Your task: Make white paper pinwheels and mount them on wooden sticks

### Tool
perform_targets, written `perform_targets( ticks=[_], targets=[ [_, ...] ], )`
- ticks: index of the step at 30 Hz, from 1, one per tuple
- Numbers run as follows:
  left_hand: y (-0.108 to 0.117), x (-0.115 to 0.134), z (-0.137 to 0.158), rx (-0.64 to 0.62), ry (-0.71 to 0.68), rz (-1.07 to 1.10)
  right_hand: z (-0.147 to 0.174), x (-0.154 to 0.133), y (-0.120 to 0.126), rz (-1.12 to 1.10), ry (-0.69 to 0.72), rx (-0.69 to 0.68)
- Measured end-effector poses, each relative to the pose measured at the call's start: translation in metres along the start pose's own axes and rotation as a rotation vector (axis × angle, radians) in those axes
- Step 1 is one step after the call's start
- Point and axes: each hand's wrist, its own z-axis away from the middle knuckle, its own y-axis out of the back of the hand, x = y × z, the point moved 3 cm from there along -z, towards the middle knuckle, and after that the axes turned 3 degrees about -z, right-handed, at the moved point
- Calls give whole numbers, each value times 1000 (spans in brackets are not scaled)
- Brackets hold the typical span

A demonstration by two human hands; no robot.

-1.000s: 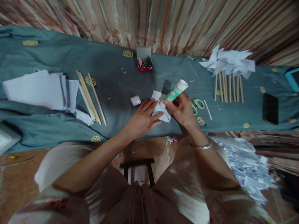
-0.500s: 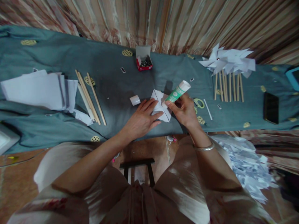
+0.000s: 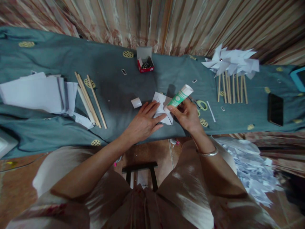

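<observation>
A white square of paper (image 3: 168, 120) with diagonal cuts lies on the cloth before me. My left hand (image 3: 148, 121) rests on its left side, fingers spread and pressing it down. In my right hand (image 3: 187, 114) is a green and white glue stick (image 3: 180, 96), tilted, its lower end at the middle of the paper; the fingers hide the tip. The white glue cap (image 3: 136, 102) lies on its side left of the paper. Just right of my right hand are scissors with pale green handles (image 3: 202, 105), partly covered by that hand.
An open red box (image 3: 145, 65) of small metal pieces stands at the back. Paper sheets (image 3: 30, 92) and wooden sticks (image 3: 96, 101) lie left. Paper pinwheels (image 3: 232, 62) on sticks, a thin white strip (image 3: 211, 111) and a phone (image 3: 275, 109) lie right. Paper scraps (image 3: 252, 171) fill a bag below.
The glue stick has tipped slightly lower, its tip staying near the paper's middle. My left hand keeps its place on the paper. The whole view has shifted a little.
</observation>
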Motion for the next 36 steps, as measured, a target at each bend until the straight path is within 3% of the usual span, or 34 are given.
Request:
perform_targets(
  ticks=[12, 36],
  targets=[
    [-1, 1, -1, 19, -7, -24, 4, 0, -4, -50, -31, -28],
    [0, 3, -1, -8, 5, -59, 6, -12, -13, 83, 39, -18]
  ],
)
